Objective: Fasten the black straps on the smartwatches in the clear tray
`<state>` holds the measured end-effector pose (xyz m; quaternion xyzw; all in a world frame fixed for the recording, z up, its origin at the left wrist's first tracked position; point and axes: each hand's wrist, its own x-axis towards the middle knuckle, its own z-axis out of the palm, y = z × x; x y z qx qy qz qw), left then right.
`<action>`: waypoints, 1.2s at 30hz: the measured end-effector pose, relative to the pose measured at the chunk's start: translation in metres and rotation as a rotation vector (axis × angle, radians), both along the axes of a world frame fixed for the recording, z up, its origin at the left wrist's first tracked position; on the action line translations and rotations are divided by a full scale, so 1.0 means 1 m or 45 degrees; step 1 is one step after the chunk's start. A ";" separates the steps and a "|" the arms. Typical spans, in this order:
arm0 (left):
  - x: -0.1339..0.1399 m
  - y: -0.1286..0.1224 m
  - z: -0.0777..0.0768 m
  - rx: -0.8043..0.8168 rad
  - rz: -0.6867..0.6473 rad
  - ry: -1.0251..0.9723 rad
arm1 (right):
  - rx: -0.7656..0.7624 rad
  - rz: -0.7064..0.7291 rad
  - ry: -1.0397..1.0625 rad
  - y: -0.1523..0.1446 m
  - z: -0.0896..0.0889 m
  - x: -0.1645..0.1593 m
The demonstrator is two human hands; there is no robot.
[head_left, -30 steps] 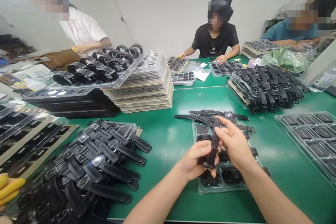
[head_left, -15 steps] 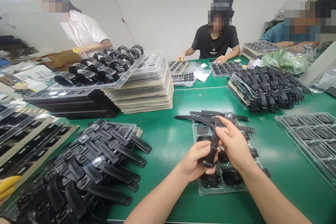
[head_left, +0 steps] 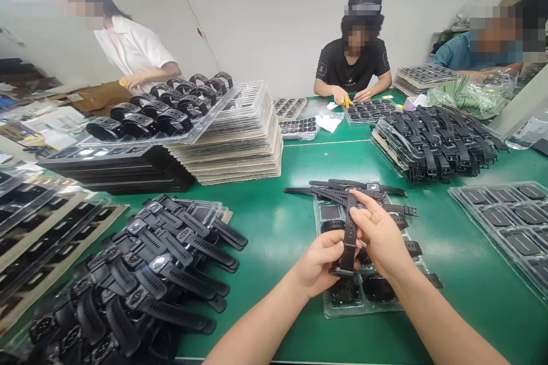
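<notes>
A black smartwatch [head_left: 350, 236] is held between both hands, its strap standing roughly upright. My left hand [head_left: 323, 259] is closed around the lower part, by the watch case. My right hand [head_left: 379, 234] pinches the upper strap between thumb and fingers. Beneath the hands lies a clear plastic tray [head_left: 331, 312] with watches in its compartments. Several watches with straps stretched out [head_left: 329, 194] lie across the tray's far end. The hands hide the middle of the tray.
To the left, watches with long straps [head_left: 171, 262] are heaped on trays. Behind them rises a tall tray stack [head_left: 240, 148]. More strapped watches [head_left: 440, 137] sit at the back right, and a tray of square black pieces [head_left: 505, 211] lies right. Three co-workers sit around the green table [head_left: 257, 239].
The watch in my hands has turned slightly, its lower end shifting right. Across the table, a co-worker's yellow-tipped hand has moved right to the tray before them.
</notes>
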<state>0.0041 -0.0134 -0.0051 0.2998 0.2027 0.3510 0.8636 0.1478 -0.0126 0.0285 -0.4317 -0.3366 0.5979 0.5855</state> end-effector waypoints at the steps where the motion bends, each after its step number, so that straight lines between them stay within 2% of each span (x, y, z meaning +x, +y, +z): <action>1: -0.001 0.000 0.001 0.039 0.021 0.034 | 0.016 -0.004 -0.027 0.000 -0.001 0.000; 3: -0.004 0.002 0.006 0.222 0.121 0.173 | 0.094 -0.037 -0.141 -0.002 -0.001 0.002; 5: -0.009 0.004 0.012 0.524 0.304 0.439 | 0.205 -0.053 -0.354 -0.004 -0.001 0.003; 8: -0.019 0.007 0.020 1.000 0.575 0.883 | 0.305 0.046 -0.749 -0.007 -0.001 0.003; 10: -0.022 0.008 0.023 1.282 0.672 1.033 | 0.291 0.112 -0.854 -0.009 -0.002 0.000; 13: -0.023 0.007 0.023 1.574 0.776 1.088 | 0.196 0.097 -0.607 -0.007 -0.005 -0.006; 17: -0.022 0.008 0.022 1.804 0.901 1.065 | 0.071 0.030 -0.165 -0.003 -0.007 -0.009; 22: -0.026 0.015 0.018 2.189 1.041 1.073 | -0.019 0.002 0.004 -0.003 -0.005 -0.009; 27: -0.027 0.017 0.015 2.324 1.165 1.138 | 0.040 0.032 -0.070 -0.006 -0.010 -0.008; 31: -0.026 0.016 0.013 2.305 1.183 1.158 | 0.213 0.040 -0.365 -0.007 -0.013 -0.005; 34: -0.026 0.015 0.013 2.194 1.161 1.123 | 0.446 0.044 -0.615 -0.006 -0.012 -0.003; 36: -0.027 0.015 0.015 2.019 1.114 1.084 | 0.551 0.095 -0.747 -0.007 -0.014 -0.003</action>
